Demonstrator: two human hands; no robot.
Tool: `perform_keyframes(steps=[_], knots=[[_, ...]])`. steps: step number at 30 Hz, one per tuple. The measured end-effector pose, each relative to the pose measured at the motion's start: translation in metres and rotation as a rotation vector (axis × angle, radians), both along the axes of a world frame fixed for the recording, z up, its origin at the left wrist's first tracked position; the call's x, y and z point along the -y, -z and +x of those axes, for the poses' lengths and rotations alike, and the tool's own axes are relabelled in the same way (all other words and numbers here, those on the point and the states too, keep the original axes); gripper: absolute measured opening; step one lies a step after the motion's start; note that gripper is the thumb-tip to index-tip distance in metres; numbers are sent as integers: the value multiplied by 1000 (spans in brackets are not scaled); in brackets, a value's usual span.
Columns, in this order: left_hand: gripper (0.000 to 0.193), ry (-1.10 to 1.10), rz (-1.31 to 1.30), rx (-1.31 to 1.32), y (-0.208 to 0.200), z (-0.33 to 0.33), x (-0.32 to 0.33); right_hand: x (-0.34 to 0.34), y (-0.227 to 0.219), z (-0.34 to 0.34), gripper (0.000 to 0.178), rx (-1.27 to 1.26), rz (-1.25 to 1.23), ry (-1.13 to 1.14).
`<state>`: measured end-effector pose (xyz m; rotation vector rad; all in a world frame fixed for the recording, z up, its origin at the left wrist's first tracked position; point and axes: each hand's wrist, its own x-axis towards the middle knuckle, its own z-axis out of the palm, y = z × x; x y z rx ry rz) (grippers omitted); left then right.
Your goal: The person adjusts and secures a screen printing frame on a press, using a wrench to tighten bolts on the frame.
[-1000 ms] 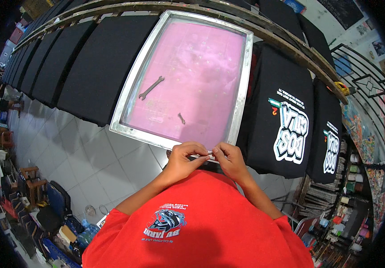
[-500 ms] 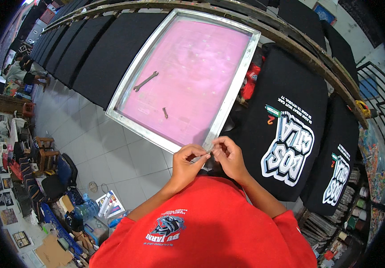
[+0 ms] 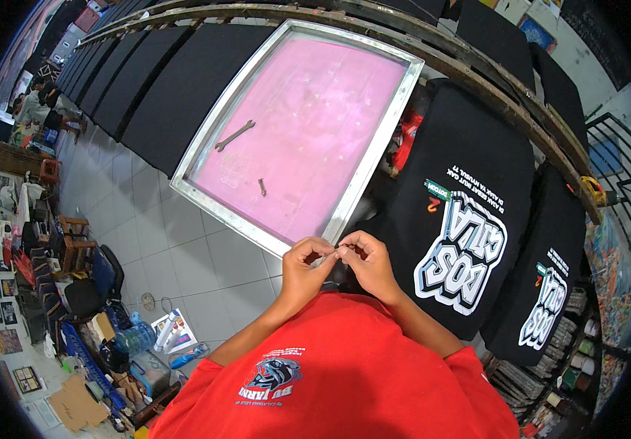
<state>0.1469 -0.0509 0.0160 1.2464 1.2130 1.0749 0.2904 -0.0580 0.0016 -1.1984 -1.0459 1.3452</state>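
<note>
Tiled floor [image 3: 191,241], pale grey, smooth. Nearest: red cloth shirt [image 3: 344,366] with dark-and-white chest emblem and lettering. Left hand [image 3: 302,269] and right hand [image 3: 370,269]: bent fingers [image 3: 363,241], tips together, clamped on a tiny piece [image 3: 338,247], too small to identify, by the near right corner of a scuffed silver metal frame [image 3: 377,146]. Inside frame: flat pink sheet [image 3: 308,102]; dark double-ended wrench [image 3: 235,135], small bolt [image 3: 263,187] on it, apart. Right: black fabric [image 3: 476,124], bold white-grey block lettering [image 3: 464,256]. Beyond: worn wooden rail [image 3: 440,50].
</note>
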Motion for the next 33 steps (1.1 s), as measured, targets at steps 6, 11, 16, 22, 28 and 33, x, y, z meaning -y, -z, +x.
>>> perform_keyframes(steps=[6,11,16,22,28,33], knots=[[10,43,58,32,-4,7,-3,-5,-3,12,17,61,-88,-46],[13,167,-323,203,6,-1,-7,-5,-6,11,20,117,-59,-18],[11,130,-94,10,-7,-4,-6,-3,1,7,21,183,-47,-74],[8,60,-157,90,-6,-8,-12,-6,1,-1,15,151,-33,-52],[9,35,-239,164,-5,-1,-25,-12,-6,-12,10,-401,-197,60],[17,78,-96,175,5,25,-35,-39,15,19,15,-393,-207,119]])
